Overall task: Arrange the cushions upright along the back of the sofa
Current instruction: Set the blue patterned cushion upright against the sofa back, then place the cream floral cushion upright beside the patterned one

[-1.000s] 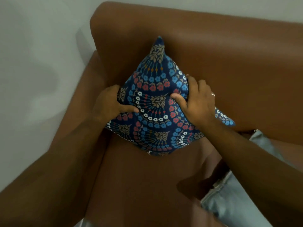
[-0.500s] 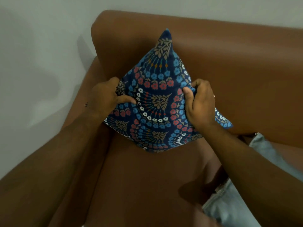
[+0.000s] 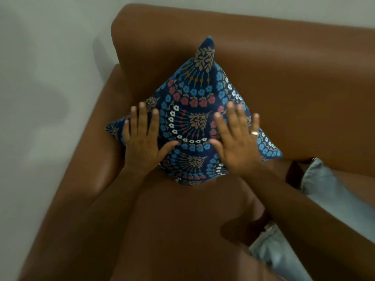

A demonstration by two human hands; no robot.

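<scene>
Under my left hand point(image 3: 142, 142) and right hand point(image 3: 235, 142), both flat, fingers spread, gripping nothing: cushion point(image 3: 194, 110) on corner against sofa point(image 3: 284, 78) back.

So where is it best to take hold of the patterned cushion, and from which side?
Grip the patterned cushion at its two side corners, one hand from each side. It stands on a corner against the sofa back, so those corners stick out free, while the left hand and right hand lie flat.

From my feed this looks like a home living room. I see a brown leather sofa point(image 3: 284, 82) against a plain pale wall point(image 3: 50, 78), with a patterned cushion point(image 3: 194, 110) on it.
</scene>
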